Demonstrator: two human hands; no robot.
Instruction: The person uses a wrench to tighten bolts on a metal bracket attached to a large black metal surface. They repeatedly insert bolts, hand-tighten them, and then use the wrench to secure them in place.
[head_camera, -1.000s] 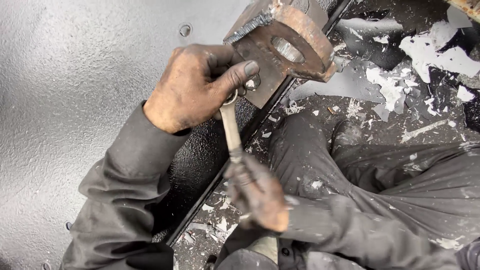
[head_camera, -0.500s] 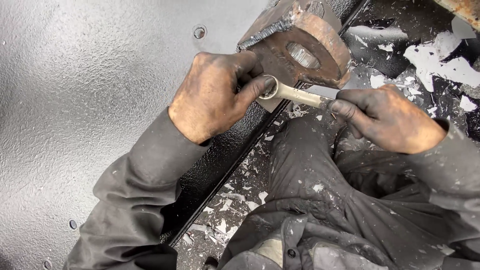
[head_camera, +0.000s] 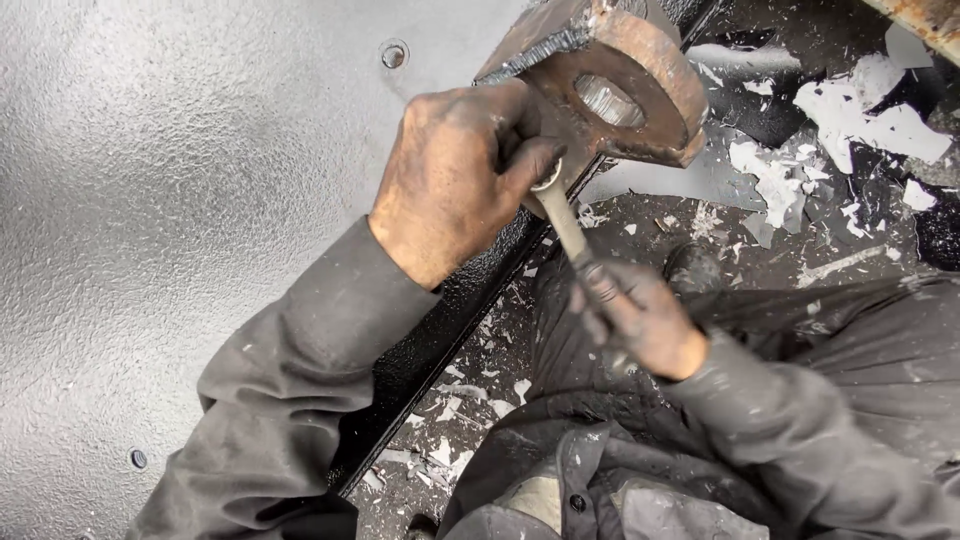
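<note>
Two hands, one wrench, one rusty bracket.

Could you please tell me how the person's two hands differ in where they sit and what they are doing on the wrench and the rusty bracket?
The left hand sits higher, thumb pressing the wrench's ring end against the rusty bracket; the right hand is lower, wrapped around the wrench's handle. The left hand shows its back, fingers partly tucked behind the bracket; the right hand makes a closed fist. Both are grimy and wear dark grey sleeves.

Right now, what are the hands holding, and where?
Right hand grips the wrench by its handle end; left hand steadies its ring end at the rusty bracket.
</note>
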